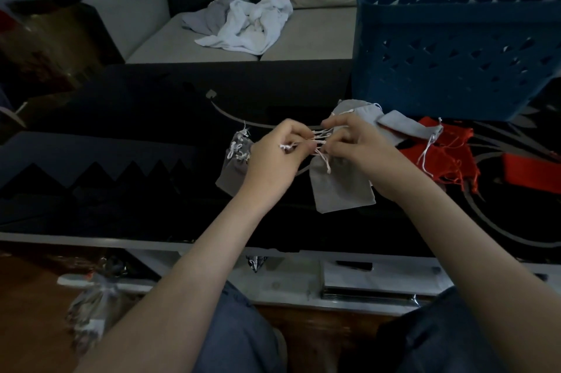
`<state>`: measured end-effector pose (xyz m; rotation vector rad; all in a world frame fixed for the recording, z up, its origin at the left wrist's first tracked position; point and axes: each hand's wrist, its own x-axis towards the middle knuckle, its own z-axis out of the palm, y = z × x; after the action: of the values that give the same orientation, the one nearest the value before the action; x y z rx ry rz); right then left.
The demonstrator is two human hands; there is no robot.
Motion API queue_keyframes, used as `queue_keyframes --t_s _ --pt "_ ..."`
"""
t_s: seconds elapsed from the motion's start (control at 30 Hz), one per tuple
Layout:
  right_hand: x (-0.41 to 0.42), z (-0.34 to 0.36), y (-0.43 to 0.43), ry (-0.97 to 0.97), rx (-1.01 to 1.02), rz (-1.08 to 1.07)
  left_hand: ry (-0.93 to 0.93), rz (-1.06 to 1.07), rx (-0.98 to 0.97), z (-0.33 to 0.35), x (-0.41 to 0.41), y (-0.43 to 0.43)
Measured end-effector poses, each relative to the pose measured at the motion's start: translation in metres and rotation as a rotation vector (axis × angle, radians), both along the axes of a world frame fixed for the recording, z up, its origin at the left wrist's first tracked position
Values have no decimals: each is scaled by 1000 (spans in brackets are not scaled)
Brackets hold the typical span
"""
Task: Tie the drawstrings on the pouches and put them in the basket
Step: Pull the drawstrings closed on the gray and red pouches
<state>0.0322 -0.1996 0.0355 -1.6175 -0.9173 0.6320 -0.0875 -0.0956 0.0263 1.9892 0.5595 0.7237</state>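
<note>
A grey pouch (pixel 340 187) hangs from its white drawstrings (pixel 320 142) above the dark table. My left hand (pixel 273 157) pinches the strings on one side and my right hand (pixel 355 145) pinches them on the other, the cords stretched between my fingers. Left of my hands, another grey pouch (pixel 235 160) lies with knotted white strings. Behind my right hand lie more grey pouches (pixel 400 126) and red pouches (pixel 443 154). The blue basket (pixel 455 60) stands at the back right of the table.
A dark table (pixel 145 117) with a pale front edge carries everything. Behind it a grey sofa (pixel 145 8) holds crumpled white cloth (pixel 246 23). A flat red piece (pixel 531 172) lies at the far right. My knees show below the table.
</note>
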Motion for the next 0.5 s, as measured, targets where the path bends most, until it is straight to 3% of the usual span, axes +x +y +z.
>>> queue_keyframes --t_s 0.1,0.3,0.5 --pt "-1 1 0 5 22 1 40 73 240 -6 3 0" --pt "-2 -1 2 -28 1 51 236 79 489 -7 5 -2" --pt "-4 0 0 -4 -34 126 340 1 379 -7 7 -1"
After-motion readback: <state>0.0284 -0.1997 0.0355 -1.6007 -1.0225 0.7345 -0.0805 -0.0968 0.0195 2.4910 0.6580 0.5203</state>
